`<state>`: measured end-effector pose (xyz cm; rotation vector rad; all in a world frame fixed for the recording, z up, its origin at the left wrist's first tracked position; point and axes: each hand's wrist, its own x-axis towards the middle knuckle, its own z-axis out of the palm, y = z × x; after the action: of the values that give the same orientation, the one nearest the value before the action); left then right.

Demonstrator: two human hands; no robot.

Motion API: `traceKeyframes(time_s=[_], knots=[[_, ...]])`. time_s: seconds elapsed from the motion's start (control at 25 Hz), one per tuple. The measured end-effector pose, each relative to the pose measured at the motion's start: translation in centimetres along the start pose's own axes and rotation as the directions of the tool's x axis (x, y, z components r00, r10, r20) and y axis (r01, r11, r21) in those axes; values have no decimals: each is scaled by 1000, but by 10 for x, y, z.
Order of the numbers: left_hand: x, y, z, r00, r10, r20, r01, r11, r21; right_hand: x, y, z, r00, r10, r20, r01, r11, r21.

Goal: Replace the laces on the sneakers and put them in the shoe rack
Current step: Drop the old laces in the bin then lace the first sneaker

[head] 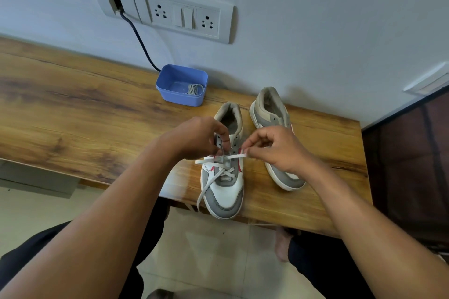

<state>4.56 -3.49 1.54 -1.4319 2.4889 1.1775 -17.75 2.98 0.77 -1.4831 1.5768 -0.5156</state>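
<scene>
2 sneakers (226, 192) are sitting on 1 wooden table (73, 109) | 1 blue box (179, 97) by grey wall (315, 31) | left hand (201, 138) is gripping one sneaker | right hand (274, 150) is pinching 1 white lace (224, 172)

Head camera, looking steeply down at wooden table (73, 109) (close, wide-angle).

Grey-white sneakers (224, 184), blue tub (181, 94)

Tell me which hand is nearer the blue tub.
Left. The left hand is just in front of the blue tub; the right hand pinches the white lace farther right.
</scene>
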Motion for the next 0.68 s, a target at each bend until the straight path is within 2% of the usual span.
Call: traceKeyframes(time_s=[0.08,0.16,0.24,0.32,0.4,0.48,0.56,0.68], knots=[[0,2,1,1000,0,2,0,1000,2,-2,-3,13,998,-46,41,49,997,-60],[0,3,1,1000,4,13,-4,1000,2,2,1,5,999,-50,-22,46,992,-121],[-1,3,2,1000,11,14,-11,1000,7,3,7,-8,998,-11,-65,3,994,-111],[-1,2,1,1000,11,11,-11,1000,10,0,5,-3,1000,8,9,-7,996,-90],[-1,3,1,1000,11,9,-11,1000,6,-2,1,11,995,-43,87,55,988,-147],[0,4,1,1000,14,13,-14,1000,0,1,4,5,998,-55,42,63,977,-202],[-1,4,1,1000,16,10,-16,1000,1,3,7,-9,1000,-24,-15,21,983,-184],[-1,3,2,1000,15,5,-15,1000,7,-2,2,2,996,-26,84,35,993,-114]])
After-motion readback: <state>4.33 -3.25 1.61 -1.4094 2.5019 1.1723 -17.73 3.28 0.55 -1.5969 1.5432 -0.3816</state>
